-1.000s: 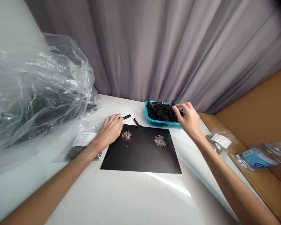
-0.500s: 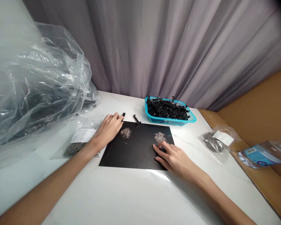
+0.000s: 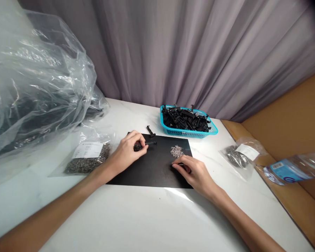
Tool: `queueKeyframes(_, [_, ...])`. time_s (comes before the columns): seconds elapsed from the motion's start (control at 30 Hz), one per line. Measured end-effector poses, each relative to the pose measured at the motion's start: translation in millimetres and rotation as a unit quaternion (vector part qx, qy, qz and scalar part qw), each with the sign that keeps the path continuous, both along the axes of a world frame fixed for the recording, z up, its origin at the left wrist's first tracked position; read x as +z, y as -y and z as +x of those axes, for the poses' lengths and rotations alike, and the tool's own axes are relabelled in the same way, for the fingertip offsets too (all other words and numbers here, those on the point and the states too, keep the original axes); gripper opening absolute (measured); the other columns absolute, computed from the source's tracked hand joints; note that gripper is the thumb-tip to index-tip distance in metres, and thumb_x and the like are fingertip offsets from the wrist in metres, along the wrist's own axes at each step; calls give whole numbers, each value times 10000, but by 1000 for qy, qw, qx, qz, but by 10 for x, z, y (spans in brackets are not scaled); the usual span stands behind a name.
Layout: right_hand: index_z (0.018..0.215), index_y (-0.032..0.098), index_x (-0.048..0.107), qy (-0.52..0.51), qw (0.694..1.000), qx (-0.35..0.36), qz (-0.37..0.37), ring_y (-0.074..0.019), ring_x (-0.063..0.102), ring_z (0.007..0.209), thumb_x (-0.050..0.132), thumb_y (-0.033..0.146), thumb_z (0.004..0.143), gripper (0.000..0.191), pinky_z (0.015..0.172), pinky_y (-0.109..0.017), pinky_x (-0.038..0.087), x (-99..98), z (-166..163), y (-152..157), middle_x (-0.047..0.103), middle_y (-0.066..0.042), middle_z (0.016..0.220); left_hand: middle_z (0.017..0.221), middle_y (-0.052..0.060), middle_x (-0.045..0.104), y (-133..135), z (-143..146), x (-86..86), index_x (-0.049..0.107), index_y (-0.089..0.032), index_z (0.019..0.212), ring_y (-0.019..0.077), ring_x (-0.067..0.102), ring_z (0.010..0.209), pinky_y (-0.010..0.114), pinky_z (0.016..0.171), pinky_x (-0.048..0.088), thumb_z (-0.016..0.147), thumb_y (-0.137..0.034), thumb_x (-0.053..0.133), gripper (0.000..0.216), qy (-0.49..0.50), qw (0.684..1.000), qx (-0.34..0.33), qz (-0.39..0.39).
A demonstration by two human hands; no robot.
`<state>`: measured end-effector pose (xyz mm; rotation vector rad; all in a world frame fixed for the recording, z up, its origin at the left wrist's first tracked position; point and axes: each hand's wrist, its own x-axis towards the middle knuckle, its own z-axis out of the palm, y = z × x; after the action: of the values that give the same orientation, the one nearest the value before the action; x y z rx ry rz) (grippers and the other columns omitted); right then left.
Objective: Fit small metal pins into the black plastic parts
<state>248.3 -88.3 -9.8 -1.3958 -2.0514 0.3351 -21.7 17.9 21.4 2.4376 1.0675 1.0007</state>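
My left hand [image 3: 130,148] is closed on a slim black plastic part [image 3: 151,142], which points right from its fingertips above the black mat [image 3: 154,171]. Behind those fingers, one pile of tiny metal pieces is mostly hidden. Over the mat's right side, my right hand [image 3: 195,171] has thumb and forefinger pinched together; what lies between them is too small to make out. Just beyond its fingertips is a second pile of small shiny metal pieces [image 3: 176,151]. Another black plastic part [image 3: 150,131] rests at the mat's back edge.
A blue basket [image 3: 189,133] full of black plastic parts stands at the back. Labelled bags of small metal pieces lie left [image 3: 88,159] and right [image 3: 238,157]. A large clear plastic bag [image 3: 47,77] fills the far left. At right lies a plastic bottle [image 3: 291,171].
My left hand has brought a black part from the mat's back-left edge in over the mat, turning it sideways. My right hand's fingers have drawn together into a pinch. The view has shifted slightly.
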Motion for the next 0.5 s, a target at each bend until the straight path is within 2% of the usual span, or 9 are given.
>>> queueKeyframes(0.07, [1015, 233, 695, -2, 1000, -7, -6, -172, 590, 684, 524, 353, 1060, 213, 650, -309, 480, 17, -12, 10, 708, -35, 882, 910, 7, 609, 69, 62, -35, 531, -208, 830, 167, 627, 839, 320, 785, 507, 937, -248, 597, 132, -11, 999, -42, -29])
queueKeyframes(0.17, [1000, 228, 676, -8, 1000, -21, -11, -159, 564, 643, 504, 363, 1064, 227, 618, -295, 447, 36, -41, 32, 692, -24, 830, 942, 8, 624, 141, 106, -104, 544, -221, 977, 172, 634, 868, 325, 804, 524, 934, -238, 594, 68, -47, 993, -79, -69])
queueKeyframes(0.3, [1002, 232, 642, -26, 999, -32, -19, -132, 549, 583, 488, 362, 1066, 211, 574, -273, 423, 37, -63, 49, 718, -11, 853, 1105, 43, 643, 197, 128, -151, 563, -233, 1228, 192, 654, 974, 353, 908, 531, 966, -216, 522, 266, -102, 986, -104, -76])
queueKeyframes(0.4, [1048, 232, 619, -32, 999, -25, -22, -134, 605, 621, 463, 343, 1078, 194, 588, -258, 448, -20, -52, 23, 724, -11, 854, 1120, 52, 676, 229, 162, -125, 590, -233, 1288, 221, 648, 1031, 403, 983, 512, 972, -221, 511, 326, -115, 985, -109, -71])
queueKeyframes(0.5, [1075, 235, 605, -43, 999, -15, -3, -148, 667, 741, 449, 317, 1087, 177, 655, -258, 492, -106, -42, -30, 729, -30, 950, 1080, 41, 687, 248, 202, -81, 593, -252, 1342, 197, 652, 919, 384, 899, 547, 971, -289, 552, 375, -75, 985, -95, -126])
